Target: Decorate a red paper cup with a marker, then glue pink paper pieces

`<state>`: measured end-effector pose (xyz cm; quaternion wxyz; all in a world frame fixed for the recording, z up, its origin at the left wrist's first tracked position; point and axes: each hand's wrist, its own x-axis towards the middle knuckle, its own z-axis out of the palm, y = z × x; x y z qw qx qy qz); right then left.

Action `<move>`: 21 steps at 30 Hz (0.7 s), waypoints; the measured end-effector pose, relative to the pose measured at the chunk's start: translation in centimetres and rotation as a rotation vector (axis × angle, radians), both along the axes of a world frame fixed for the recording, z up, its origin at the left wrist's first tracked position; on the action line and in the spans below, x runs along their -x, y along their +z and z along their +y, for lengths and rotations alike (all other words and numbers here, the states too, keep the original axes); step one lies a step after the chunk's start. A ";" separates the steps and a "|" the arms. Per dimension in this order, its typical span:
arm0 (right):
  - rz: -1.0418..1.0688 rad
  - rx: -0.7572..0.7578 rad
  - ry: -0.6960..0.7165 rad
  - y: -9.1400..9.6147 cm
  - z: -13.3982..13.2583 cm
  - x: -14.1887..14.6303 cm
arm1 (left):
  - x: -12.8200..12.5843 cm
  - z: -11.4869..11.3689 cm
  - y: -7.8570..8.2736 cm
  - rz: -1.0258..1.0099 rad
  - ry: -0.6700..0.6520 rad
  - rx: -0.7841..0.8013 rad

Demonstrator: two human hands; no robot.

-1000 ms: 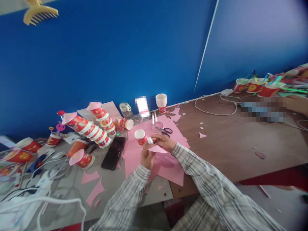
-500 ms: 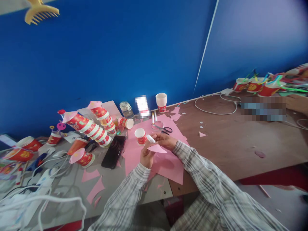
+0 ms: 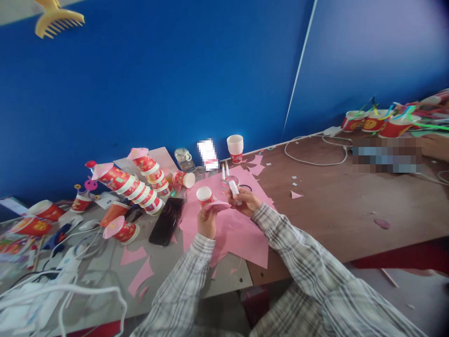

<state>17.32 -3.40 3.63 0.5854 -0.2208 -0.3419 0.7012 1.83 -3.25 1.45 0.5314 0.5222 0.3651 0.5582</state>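
Observation:
My left hand (image 3: 207,222) pinches a cut piece of pink paper (image 3: 219,205), which sticks out to the right from its fingers. In my right hand (image 3: 247,201) is a white glue stick (image 3: 234,188), held tilted just right of the paper and apart from it. A red and white paper cup (image 3: 204,194) stands right behind my left hand, partly covered by the paper. Beneath both hands lies a large pink paper sheet (image 3: 245,243). Scissors (image 3: 246,187) rest on it, mostly hidden behind my right hand.
Stacked paper cups (image 3: 128,186) lean at the left, near a black phone (image 3: 166,222). A clear bottle (image 3: 184,160) and another paper cup (image 3: 235,149) stand by the blue wall. White cables (image 3: 87,290) cross the left front. Another person's hand (image 3: 435,146) is far right.
My hands have drawn apart. The left moved slightly left with the pink paper, and the right moved to the right with the glue stick, now more upright.

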 end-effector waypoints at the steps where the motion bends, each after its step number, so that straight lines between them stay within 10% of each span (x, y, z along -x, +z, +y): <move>1: -0.010 -0.003 -0.023 0.1 -0.1 0.0 | 0.0 0.1 -0.1 0.021 -0.003 0.000; 21: -0.641 -0.134 -0.428 -0.4 0.1 0.9 | 0.0 0.5 0.1 0.103 0.001 0.131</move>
